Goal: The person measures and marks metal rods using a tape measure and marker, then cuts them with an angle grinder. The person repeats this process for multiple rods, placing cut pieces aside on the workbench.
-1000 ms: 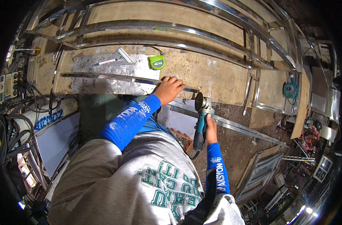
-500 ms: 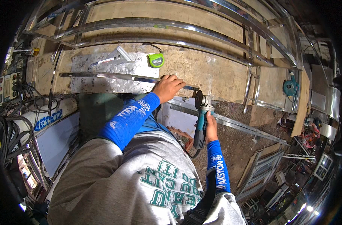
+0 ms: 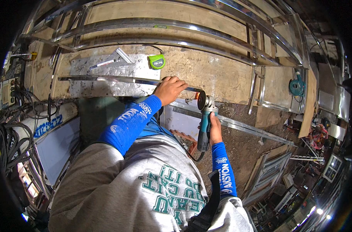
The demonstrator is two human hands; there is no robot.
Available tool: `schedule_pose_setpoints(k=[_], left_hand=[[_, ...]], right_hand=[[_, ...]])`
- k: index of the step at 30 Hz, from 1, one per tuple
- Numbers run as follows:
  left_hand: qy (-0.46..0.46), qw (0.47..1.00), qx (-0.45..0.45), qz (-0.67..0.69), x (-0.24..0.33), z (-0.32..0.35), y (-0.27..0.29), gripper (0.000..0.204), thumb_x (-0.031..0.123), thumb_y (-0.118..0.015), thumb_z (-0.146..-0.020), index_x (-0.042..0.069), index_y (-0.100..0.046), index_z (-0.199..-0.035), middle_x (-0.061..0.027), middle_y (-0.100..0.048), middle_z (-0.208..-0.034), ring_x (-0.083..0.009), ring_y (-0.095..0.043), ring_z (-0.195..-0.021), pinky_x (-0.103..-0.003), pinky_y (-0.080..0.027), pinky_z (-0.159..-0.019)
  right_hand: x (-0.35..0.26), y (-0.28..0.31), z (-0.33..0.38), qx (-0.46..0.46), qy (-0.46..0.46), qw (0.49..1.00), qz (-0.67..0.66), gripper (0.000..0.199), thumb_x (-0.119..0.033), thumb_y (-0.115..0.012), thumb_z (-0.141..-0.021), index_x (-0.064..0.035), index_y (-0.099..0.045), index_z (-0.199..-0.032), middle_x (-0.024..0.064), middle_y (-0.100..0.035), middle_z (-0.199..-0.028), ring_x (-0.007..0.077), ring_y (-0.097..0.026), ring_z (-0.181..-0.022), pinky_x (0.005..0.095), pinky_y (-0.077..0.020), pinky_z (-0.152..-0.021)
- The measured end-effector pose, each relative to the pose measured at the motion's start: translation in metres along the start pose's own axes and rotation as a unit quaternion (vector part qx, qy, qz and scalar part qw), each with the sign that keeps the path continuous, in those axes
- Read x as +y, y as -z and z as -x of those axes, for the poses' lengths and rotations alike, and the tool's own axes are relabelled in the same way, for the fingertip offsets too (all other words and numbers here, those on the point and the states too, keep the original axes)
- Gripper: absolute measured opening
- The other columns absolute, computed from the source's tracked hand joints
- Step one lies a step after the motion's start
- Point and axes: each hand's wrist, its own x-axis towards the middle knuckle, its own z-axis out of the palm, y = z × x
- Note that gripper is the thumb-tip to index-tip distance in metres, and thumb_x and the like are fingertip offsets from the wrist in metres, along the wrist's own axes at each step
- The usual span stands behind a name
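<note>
A long, shiny metal bar (image 3: 114, 79) lies across the wooden workbench (image 3: 222, 73). My left hand (image 3: 170, 89) is closed over the bar toward its right end and presses it down. In my right hand (image 3: 214, 129) is a teal angle grinder (image 3: 204, 131), held upright by its body, with my thumb along its side. Its dark disc (image 3: 201, 100) meets the right end of the bar, where an orange glow shows. The grinder's cable trails from its lower end.
Behind the bar are a green tape measure (image 3: 157, 62), a metal square (image 3: 124, 56) and a marker (image 3: 102, 64) on a metal sheet (image 3: 83, 89). A shiny tube frame (image 3: 160, 24) spans the bench's back. A second teal power tool (image 3: 297, 87) lies right. Cables (image 3: 10, 131) hang left.
The grinder has shifted slightly left, and its disc now touches the bar end, with an orange glow appearing there. My left hand keeps its hold on the bar.
</note>
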Motion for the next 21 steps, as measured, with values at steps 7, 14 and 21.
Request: schedule_pose_setpoints(k=[7,14,21], left_hand=[[0.006,1.000,-0.011,0.012,-0.002,0.003,-0.004,0.045,0.010,-0.073,-0.086,0.012,-0.072,-0.131,-0.0010,-0.070,-0.128,-0.0229,-0.061,-0.116,-0.040,-0.048,-0.098],[0.014,1.000,-0.014,0.010,0.000,0.002,-0.002,0.044,0.012,-0.071,-0.088,0.012,-0.072,-0.132,-0.0007,-0.070,-0.128,-0.0226,-0.061,-0.116,-0.039,-0.048,-0.100],[0.009,1.000,-0.001,0.000,-0.002,0.005,-0.007,0.046,0.014,-0.071,-0.086,0.013,-0.072,-0.132,0.0001,-0.070,-0.129,-0.0214,-0.061,-0.117,-0.038,-0.048,-0.100]], right_hand=[[0.008,0.001,-0.006,-0.009,-0.007,0.999,-0.034,0.056,-0.059,-0.057,-0.108,-0.0032,-0.064,-0.113,0.0084,-0.068,-0.085,0.0214,-0.072,-0.066,0.0343,-0.0600,-0.060],[0.005,0.004,-0.011,-0.014,0.020,0.999,-0.028,0.057,-0.058,-0.053,-0.110,-0.0035,-0.067,-0.116,0.0086,-0.071,-0.089,0.0205,-0.072,-0.069,0.0357,-0.0607,-0.064],[0.021,0.008,-0.020,0.007,0.061,0.998,-0.006,0.053,-0.056,-0.051,-0.111,-0.0044,-0.066,-0.112,0.0097,-0.071,-0.085,0.0218,-0.072,-0.068,0.0370,-0.0609,-0.066]])
